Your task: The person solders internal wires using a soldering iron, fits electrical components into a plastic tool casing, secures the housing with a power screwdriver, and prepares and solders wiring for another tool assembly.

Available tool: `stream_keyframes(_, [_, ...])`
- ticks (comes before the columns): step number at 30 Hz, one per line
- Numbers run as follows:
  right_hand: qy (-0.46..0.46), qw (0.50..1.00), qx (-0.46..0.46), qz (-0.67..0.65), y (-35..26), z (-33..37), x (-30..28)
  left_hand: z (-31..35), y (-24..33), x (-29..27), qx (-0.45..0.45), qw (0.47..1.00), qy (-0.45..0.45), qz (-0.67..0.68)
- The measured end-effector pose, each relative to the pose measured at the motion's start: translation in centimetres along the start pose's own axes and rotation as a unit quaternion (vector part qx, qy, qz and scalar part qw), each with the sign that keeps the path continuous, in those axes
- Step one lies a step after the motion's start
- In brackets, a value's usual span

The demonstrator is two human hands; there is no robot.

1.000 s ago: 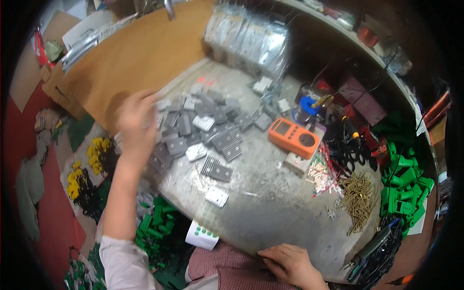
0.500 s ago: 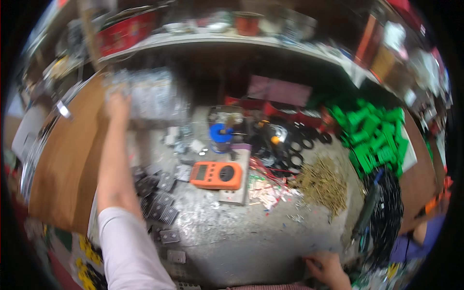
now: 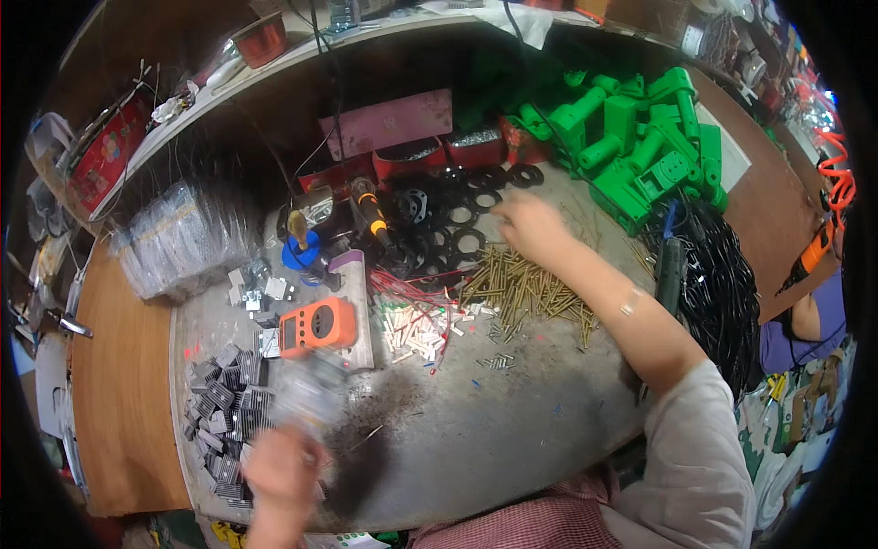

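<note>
2 hands moved: right hand (image 3: 530, 225) up near black rings (image 3: 460, 228), arm (image 3: 631, 306) reaching, can't tell grip. Left hand (image 3: 282, 465) low, pinching blurry clear bag (image 3: 311, 389), long side pointing forward.

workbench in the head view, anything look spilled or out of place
Two things: thin brass-coloured pieces lie in a loose heap on the bare workbench beside the right forearm, and small white pieces are scattered near them, so both look spilled, though perhaps laid out so. No damage is clear.
</note>
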State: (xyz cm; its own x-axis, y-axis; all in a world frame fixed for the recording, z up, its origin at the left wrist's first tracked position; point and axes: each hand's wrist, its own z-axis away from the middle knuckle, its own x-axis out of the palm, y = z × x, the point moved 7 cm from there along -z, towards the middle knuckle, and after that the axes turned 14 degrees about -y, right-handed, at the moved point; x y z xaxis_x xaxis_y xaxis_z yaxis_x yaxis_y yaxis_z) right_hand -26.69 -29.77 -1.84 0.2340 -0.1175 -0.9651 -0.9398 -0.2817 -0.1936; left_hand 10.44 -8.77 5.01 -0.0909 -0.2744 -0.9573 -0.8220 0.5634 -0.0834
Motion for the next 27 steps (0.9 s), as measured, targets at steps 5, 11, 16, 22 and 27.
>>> stream_keyframes(5, [-0.004, 0.992, 0.036, 0.124, 1.0, -5.2, 3.0, 0.5, 10.6, 3.0, 0.07, 0.984, -0.132, 0.098])
stream_keyframes(11, [0.146, 0.983, -0.108, 0.002, -2.6, 2.0, -4.5, -4.5, 13.2, 3.4, 0.071, 0.95, -0.119, 0.281])
stream_keyframes(16, [-0.023, 0.958, -0.197, -0.208, -7.3, 10.9, -5.5, -3.5, 13.4, 7.1, -0.005, 0.935, -0.172, 0.311])
stream_keyframes(22, [-0.162, 0.89, -0.006, -0.426, -5.7, 18.1, -0.8, -1.7, 12.8, 6.5, 0.0, 0.95, -0.162, 0.269])
stream_keyframes(27, [-0.276, 0.738, 0.145, -0.598, -6.2, 20.0, 1.4, -3.1, 12.5, 4.5, 0.011, 0.931, -0.107, 0.35])
